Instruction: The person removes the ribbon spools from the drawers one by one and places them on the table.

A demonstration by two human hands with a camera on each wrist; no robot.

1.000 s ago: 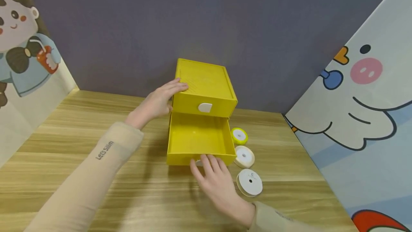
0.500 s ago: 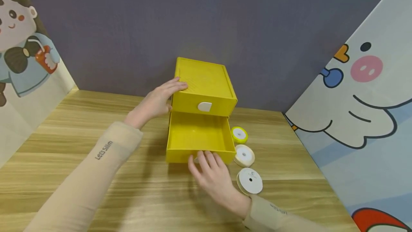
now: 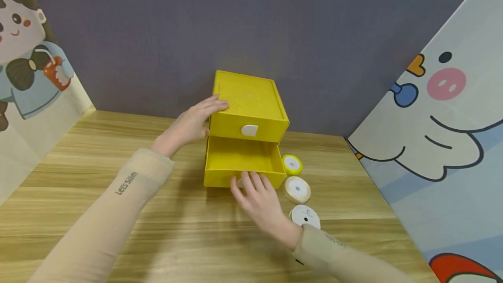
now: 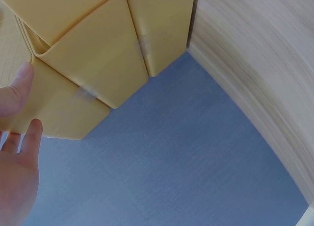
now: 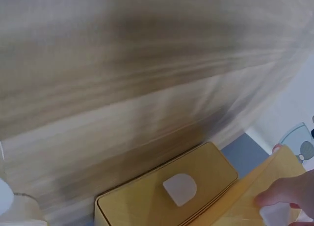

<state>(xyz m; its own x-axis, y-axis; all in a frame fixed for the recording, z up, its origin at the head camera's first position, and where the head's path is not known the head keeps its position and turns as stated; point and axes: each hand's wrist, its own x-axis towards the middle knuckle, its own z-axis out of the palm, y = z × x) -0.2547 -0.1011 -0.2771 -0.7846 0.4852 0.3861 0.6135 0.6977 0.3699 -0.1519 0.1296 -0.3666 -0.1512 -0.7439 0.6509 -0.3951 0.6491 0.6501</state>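
Observation:
In the head view a yellow drawer box (image 3: 249, 95) stands against the back wall; the left wrist view shows its stacked yellow units (image 4: 93, 54). Below its top drawer front (image 3: 271, 130), a yellow drawer (image 3: 220, 178) is partly pulled out, and its visible inside is bare. My left hand (image 3: 188, 121) rests on the box's left edge, fingers straight on top and thumb at the side. My right hand (image 3: 261, 204) presses its fingertips to the pulled-out drawer's front, thumb and fingers on either side of its white handle (image 5: 275, 213).
Right of the box, several round pieces stand in a row on the wooden table (image 3: 353, 195): a yellow-rimmed ribbon spool (image 3: 292, 164), a cream ribbon spool (image 3: 297, 189) and a white ribbon spool (image 3: 305, 216), partly behind my right sleeve. Cartoon panels (image 3: 444, 117) flank the table.
The drawer has slid inward, toward the back wall, with my right hand moving along at its front. My left hand stays on the box.

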